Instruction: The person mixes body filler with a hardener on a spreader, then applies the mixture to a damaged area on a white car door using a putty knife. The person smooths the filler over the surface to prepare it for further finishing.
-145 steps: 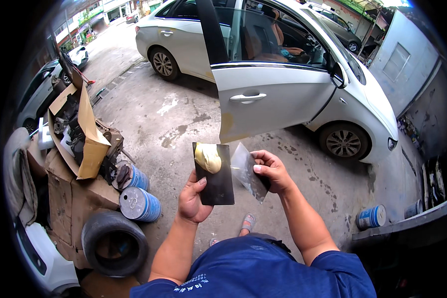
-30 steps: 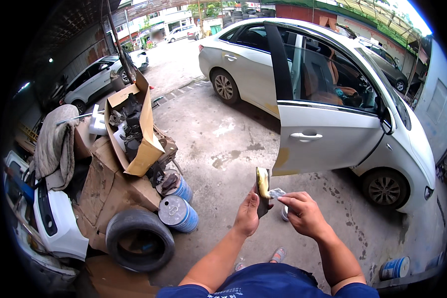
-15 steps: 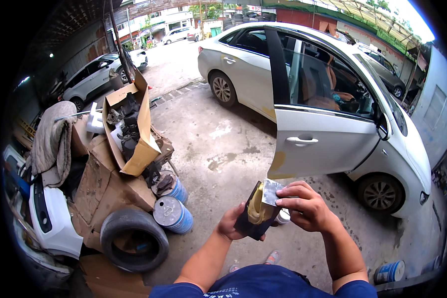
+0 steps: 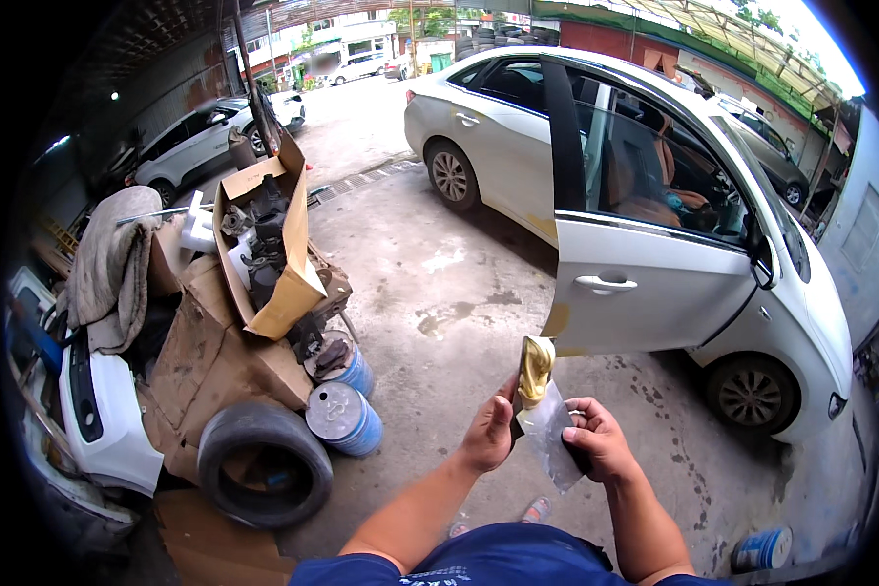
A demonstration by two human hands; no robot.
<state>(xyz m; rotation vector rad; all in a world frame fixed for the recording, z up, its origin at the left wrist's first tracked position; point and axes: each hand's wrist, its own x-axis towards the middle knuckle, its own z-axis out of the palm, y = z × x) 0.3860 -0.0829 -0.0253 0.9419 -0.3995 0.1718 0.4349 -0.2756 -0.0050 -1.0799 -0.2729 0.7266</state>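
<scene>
My left hand [image 4: 488,435] is closed on a dark flat mixing board [image 4: 520,422], turned almost edge-on. A thick lump of yellow putty [image 4: 535,371] shows at the top, where the board and a scraper meet. My right hand [image 4: 601,441] pinches the thin silvery scraper [image 4: 549,439] by its side, fingers curled round its edge. The scraper slants down between my hands, its upper end against the putty. Part of the board is hidden behind the scraper and my left fingers. Ahead is a white car [image 4: 654,293] with its front door [image 4: 606,317] open and yellowish patches near its lower edge.
To the left lie a tyre [image 4: 264,469], blue-sided drums [image 4: 344,418], a cardboard box of dark parts [image 4: 298,293] and a white bumper [image 4: 112,420]. Another blue and white bucket [image 4: 764,549] stands at lower right. Concrete floor [image 4: 430,361] runs between them and the car.
The board has tipped from facing me to nearly edge-on. My right hand and the scraper have moved down, and the putty now shows higher up. The view has shifted slightly.
</scene>
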